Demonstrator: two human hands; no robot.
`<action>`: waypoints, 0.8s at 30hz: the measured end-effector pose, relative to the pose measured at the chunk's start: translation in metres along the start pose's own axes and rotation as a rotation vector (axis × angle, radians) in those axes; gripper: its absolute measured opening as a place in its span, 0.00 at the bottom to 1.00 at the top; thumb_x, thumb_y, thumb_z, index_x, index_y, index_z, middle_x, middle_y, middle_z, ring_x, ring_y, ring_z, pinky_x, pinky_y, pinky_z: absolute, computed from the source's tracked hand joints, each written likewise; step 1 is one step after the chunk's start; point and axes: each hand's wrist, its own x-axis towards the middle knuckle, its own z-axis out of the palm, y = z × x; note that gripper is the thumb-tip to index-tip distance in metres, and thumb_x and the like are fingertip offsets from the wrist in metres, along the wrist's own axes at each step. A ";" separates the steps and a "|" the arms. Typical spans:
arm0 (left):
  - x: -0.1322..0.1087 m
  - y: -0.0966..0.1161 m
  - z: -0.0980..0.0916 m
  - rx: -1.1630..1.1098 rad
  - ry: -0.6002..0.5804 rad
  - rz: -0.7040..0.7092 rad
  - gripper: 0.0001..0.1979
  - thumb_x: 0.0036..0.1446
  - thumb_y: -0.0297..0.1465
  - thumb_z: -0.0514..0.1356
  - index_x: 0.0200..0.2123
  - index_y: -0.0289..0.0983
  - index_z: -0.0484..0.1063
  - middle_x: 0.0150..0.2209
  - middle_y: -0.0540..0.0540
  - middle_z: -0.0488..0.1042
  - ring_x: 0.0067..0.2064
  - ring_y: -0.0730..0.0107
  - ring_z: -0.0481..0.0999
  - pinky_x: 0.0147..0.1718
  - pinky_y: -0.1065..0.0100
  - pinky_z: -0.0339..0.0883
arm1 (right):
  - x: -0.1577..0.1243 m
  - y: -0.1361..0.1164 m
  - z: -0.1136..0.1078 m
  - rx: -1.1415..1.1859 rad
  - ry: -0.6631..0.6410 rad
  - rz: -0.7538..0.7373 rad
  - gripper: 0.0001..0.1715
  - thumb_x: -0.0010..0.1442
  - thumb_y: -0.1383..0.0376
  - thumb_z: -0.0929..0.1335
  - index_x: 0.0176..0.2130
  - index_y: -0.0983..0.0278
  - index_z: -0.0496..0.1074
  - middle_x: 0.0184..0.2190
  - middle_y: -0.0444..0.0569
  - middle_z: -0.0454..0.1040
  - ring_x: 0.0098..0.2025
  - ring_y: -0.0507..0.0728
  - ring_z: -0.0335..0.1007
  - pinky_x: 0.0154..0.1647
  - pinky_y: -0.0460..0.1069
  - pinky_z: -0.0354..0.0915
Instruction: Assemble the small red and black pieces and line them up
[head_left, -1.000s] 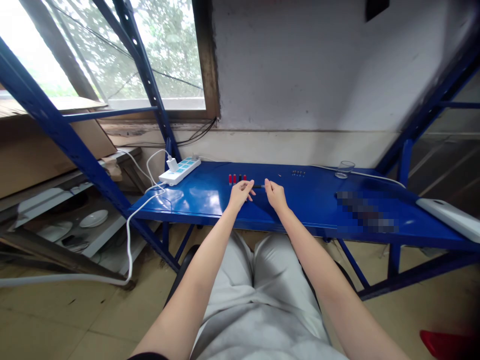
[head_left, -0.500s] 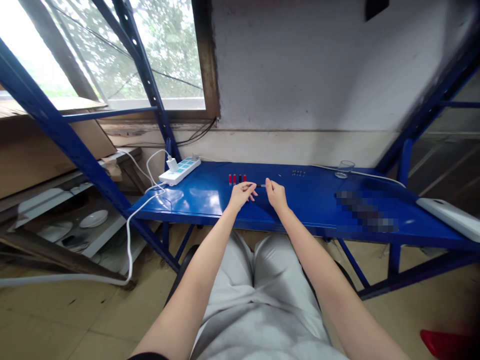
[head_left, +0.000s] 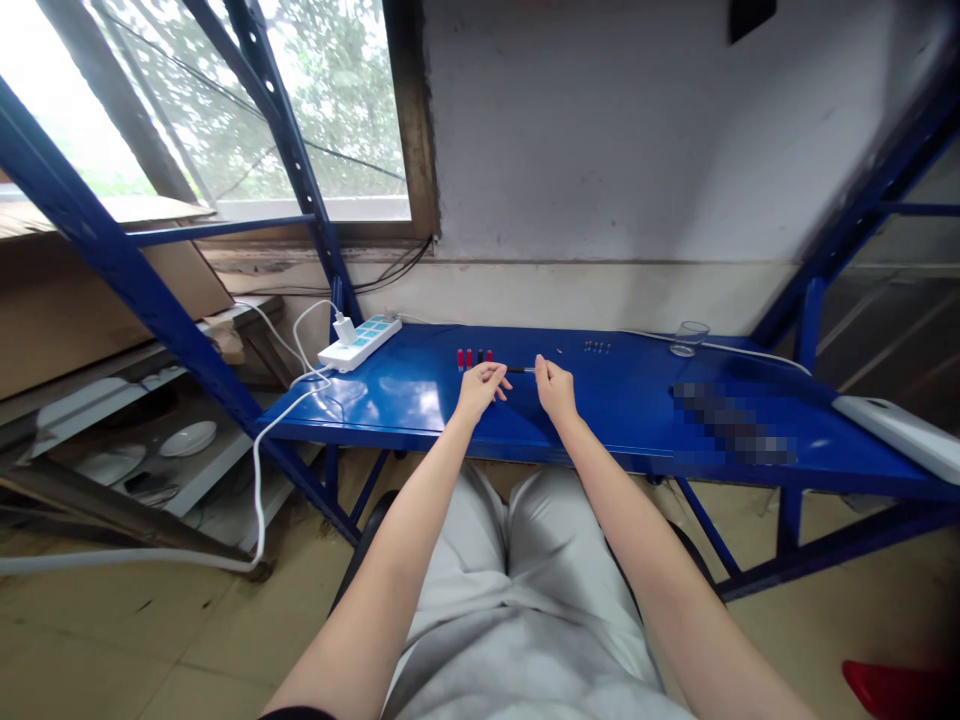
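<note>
Between my two hands, just above the blue table [head_left: 622, 405], stretches a thin black pen-like stick [head_left: 519, 370] with a paler right end. My left hand [head_left: 478, 390] pinches its left part, with the lower fingers loosely spread. At the paler end, my right hand [head_left: 556, 390] is closed with thumb and fingertips together. Just beyond my left hand stand several small red and black caps [head_left: 469, 357] in a row. Farther back to the right lies a row of tiny metallic pieces [head_left: 598, 346], too small to name. One tiny sliver [head_left: 559, 351] lies alone behind my right hand.
A white power strip [head_left: 358, 342] with a plugged-in adapter and cables is at the table's left end. A clear glass [head_left: 689, 338] stands at the back right. A blurred-out dark object [head_left: 731, 422] and a white box-like item [head_left: 900, 432] lie on the right.
My right hand has shifted slightly to the right, and a longer stretch of the black stick shows between my hands. My left hand stays nearly in place.
</note>
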 end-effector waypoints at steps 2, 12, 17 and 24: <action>0.000 0.000 0.000 -0.011 0.013 0.002 0.19 0.49 0.44 0.58 0.34 0.32 0.69 0.23 0.47 0.74 0.17 0.77 0.69 0.15 0.76 0.56 | 0.000 0.001 0.001 0.010 0.004 0.001 0.27 0.61 0.49 0.53 0.18 0.62 0.53 0.14 0.42 0.54 0.19 0.49 0.50 0.23 0.47 0.48; 0.000 0.003 -0.004 -0.055 0.205 0.020 0.19 0.49 0.45 0.58 0.30 0.33 0.69 0.20 0.50 0.71 0.15 0.80 0.66 0.16 0.75 0.56 | 0.000 -0.001 -0.001 0.105 0.035 0.087 0.29 0.59 0.46 0.55 0.17 0.62 0.54 0.14 0.41 0.55 0.20 0.49 0.51 0.23 0.46 0.50; -0.002 0.005 -0.002 -0.055 0.096 -0.033 0.20 0.46 0.46 0.60 0.28 0.32 0.70 0.20 0.48 0.72 0.16 0.79 0.66 0.16 0.75 0.55 | 0.002 0.001 0.001 0.230 -0.009 0.146 0.28 0.56 0.45 0.58 0.20 0.63 0.60 0.15 0.41 0.58 0.20 0.49 0.53 0.23 0.45 0.52; -0.001 0.000 0.001 -0.021 -0.014 -0.052 0.20 0.47 0.44 0.60 0.31 0.32 0.71 0.21 0.48 0.72 0.16 0.78 0.67 0.15 0.75 0.54 | 0.002 0.002 0.008 0.349 -0.323 0.129 0.25 0.48 0.44 0.64 0.23 0.63 0.62 0.15 0.40 0.61 0.19 0.48 0.53 0.21 0.46 0.52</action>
